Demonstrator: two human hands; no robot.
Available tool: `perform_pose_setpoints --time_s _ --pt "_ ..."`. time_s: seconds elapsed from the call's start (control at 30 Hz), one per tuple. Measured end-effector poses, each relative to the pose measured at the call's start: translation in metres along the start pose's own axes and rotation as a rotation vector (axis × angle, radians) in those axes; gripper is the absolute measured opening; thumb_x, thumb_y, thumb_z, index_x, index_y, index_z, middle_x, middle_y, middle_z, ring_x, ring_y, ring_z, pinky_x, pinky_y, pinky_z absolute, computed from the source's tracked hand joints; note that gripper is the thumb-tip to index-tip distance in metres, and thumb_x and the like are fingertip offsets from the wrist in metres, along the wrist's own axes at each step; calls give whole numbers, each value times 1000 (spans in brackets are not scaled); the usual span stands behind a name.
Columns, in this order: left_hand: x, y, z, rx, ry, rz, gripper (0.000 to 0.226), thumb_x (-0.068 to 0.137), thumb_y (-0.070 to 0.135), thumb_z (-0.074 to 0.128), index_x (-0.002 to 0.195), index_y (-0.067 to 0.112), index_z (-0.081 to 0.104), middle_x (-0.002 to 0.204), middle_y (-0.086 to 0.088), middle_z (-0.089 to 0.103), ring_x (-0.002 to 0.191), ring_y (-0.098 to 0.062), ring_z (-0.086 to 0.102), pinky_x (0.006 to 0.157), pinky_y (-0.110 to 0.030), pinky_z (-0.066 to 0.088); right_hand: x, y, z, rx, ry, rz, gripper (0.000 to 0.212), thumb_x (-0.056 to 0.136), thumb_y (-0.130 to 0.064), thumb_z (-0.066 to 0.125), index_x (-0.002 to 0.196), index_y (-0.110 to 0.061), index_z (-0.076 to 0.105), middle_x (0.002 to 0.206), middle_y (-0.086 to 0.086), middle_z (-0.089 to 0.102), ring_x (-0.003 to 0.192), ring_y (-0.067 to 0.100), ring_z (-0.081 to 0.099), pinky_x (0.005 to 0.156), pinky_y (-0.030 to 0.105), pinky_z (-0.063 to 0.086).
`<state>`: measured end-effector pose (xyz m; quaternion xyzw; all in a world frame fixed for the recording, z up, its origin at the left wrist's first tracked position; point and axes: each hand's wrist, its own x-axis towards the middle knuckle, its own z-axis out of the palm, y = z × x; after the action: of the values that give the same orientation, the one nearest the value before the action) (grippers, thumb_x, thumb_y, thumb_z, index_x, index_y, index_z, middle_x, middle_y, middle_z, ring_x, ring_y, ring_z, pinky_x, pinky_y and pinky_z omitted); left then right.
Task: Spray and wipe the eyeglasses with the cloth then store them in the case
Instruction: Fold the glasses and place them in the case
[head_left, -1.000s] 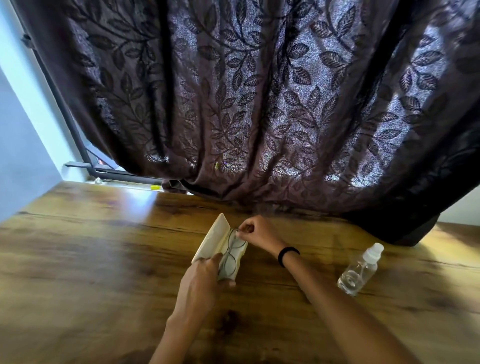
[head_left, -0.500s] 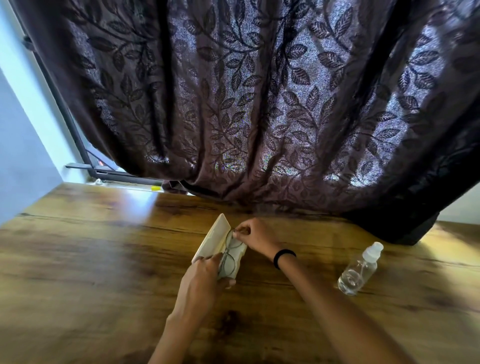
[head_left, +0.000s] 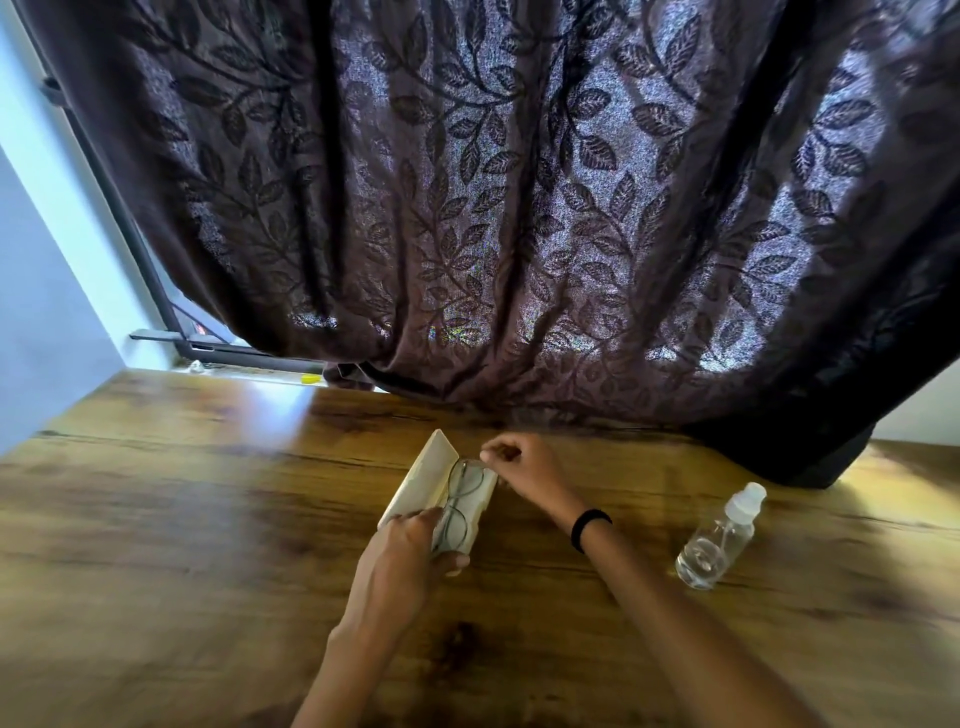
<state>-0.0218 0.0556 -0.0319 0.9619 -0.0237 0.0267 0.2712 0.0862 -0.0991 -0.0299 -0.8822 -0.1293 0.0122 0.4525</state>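
Head view: wooden table (head_left: 156, 545), dark leaf-patterned curtain (head_left: 519, 208) hanging behind it, its hem reaching the tabletop's far edge. Mid-table sits an open cream case (head_left: 423, 480), lid tipped up to the left, angled diagonally away from the person. Glasses (head_left: 460, 501) lie in the case's lower half: thin dark wire frame, round clear lenses, one lens toward the far end, the other toward the near end. They look folded, though the temples are too thin to tell for sure.

Left hand (head_left: 402, 561) covers the near end of the case, fingers curled over it, thumb along the right side, gripping the case; fingertips touch the near lens rim. Right hand (head_left: 524, 467) is at the far end of the case, thumb and forefinger pressed together just above the far lens; whether they pinch the frame, cannot tell. Black band (head_left: 589, 527) on the right wrist.

Clear bottle (head_left: 719, 538) with white cap stands tilted-looking on the right, well apart from the case, a little liquid at its bottom. No hand on it.
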Motion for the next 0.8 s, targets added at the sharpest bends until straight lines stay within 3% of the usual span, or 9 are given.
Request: perform_pose_setpoints --time_s 0.17,0.37,0.47,0.67,0.73,0.8 --pt "2 -1 -2 5 23 -20 59 76 43 67 128 20 49 122 -4 61 108 -16 57 86 -27 46 -21 14 -16 146 62 78 16 89 -18 58 100 -8 65 75 -7 61 59 5 58 50 8 46" --pt "9 7 -7 86 82 15 66 75 49 64 131 20 44 121 -5 62 105 -18 58 80 -29 48 -50 38 -42 222 146 157 7 90 -18 56 92 -20 63 71 -6 60 61 5 59 55 13 50" --pt "14 15 -6 126 103 21 67 75 49 65 133 23 42 121 -4 62 105 -18 58 80 -31 49 -64 47 -53 188 176 172 7 90 -15 56 90 -17 63 71 -5 60 60 6 59 53 9 47" --pt "19 38 6 91 114 81 50 76 44 66 119 22 54 115 -4 65 102 -17 59 79 -28 46 -91 58 -62 -162 282 123 9 89 -15 57 94 -17 65 85 -8 61 76 4 56 60 7 40" --pt "20 47 14 74 99 125 41 79 43 63 113 23 55 111 -3 65 98 -16 60 79 -28 48 -98 62 -63 -312 299 141 15 91 -14 52 100 -11 64 94 -1 65 83 12 59 69 19 44" --pt "22 57 24 95 61 167 43 82 45 59 120 25 52 114 -2 64 101 -16 59 81 -27 46 -103 65 -62 -465 265 190 17 93 -15 46 99 -9 61 98 7 67 84 22 62 69 31 47"
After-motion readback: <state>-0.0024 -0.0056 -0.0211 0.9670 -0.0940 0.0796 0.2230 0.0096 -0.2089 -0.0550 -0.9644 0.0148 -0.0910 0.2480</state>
